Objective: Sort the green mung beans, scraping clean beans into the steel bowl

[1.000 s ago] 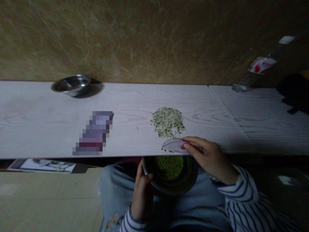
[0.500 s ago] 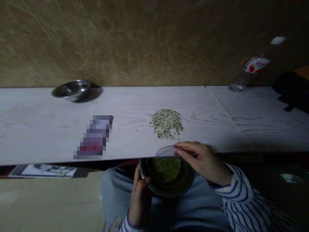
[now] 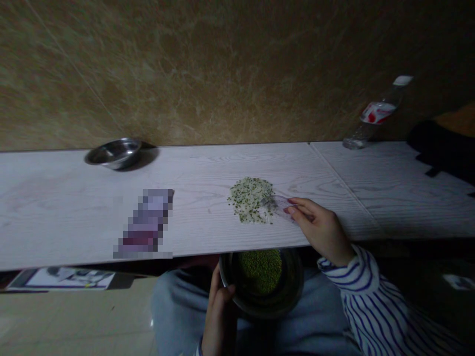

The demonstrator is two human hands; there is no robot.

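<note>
"While our right hand [image 3: 326,230] pinches the see-through plastic piece [image 3: 284,206] between thumb and fingers, its far end meets the right side of the pile [image 3: 250,197] of white grains and green bits, at the middle of the frame. Where's our left?"

"Lower centre. Our left hand [image 3: 218,304] is closed on the side of the dark bowl [image 3: 294,296], its thumb at the rim. The green beans [image 3: 262,269] lie inside, just below the edge of the table [image 3: 200,235]."

"What could trip us up there?"

"If we push the piece too hard or too fast, I think grains could scatter or roll off the edge. The thin plastic might bend and drop some too. And with one hand holding the bowl over our lap [image 3: 172,306], a tilt could spill the beans."

"What can't we make out?"

"The piece's far end blends into the grains, so we can't tell whether it carries any. The table edge cuts off the bowl's far rim, and our left fingertips are hidden. At left of centre, blocky squares mask a flat object [image 3: 146,222]; at the right edge, a dark bundle [image 3: 443,148] is cut off and too dim to name."
</note>
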